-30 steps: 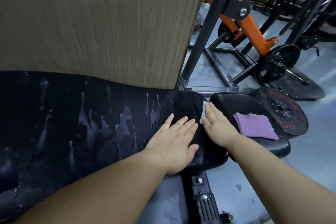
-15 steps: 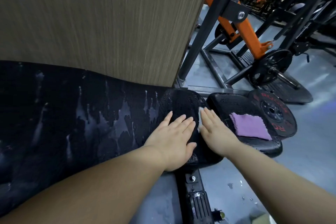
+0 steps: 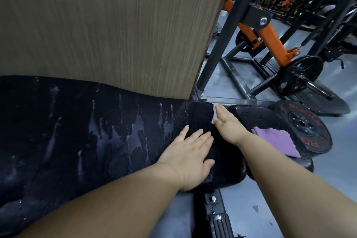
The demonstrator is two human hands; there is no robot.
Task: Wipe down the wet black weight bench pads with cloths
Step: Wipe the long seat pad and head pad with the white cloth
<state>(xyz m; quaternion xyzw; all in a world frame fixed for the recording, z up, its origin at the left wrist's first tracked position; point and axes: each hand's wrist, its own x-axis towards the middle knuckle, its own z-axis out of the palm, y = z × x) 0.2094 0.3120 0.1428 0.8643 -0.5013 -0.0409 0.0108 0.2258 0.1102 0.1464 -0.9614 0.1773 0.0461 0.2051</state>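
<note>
A long black bench pad (image 3: 96, 141) runs across the lower left, streaked with water. My left hand (image 3: 191, 152) lies flat on its right end with fingers straight. My right hand (image 3: 228, 123) presses a white cloth (image 3: 214, 111) against the pad's right edge; only a sliver of the cloth shows by the fingers. To the right sits a smaller black seat pad (image 3: 257, 118), wet with droplets, and a purple cloth (image 3: 276, 141) lies on it beside my right forearm.
A wood-grain panel (image 3: 116, 25) stands close behind the long pad. A black weight plate with red lettering (image 3: 303, 123) leans by the seat pad. Black and orange rack frames (image 3: 270, 36) and another plate (image 3: 301, 75) fill the grey floor to the right.
My right hand has slid with the white cloth farther up the pad's right edge. My left hand has stayed flat in place.
</note>
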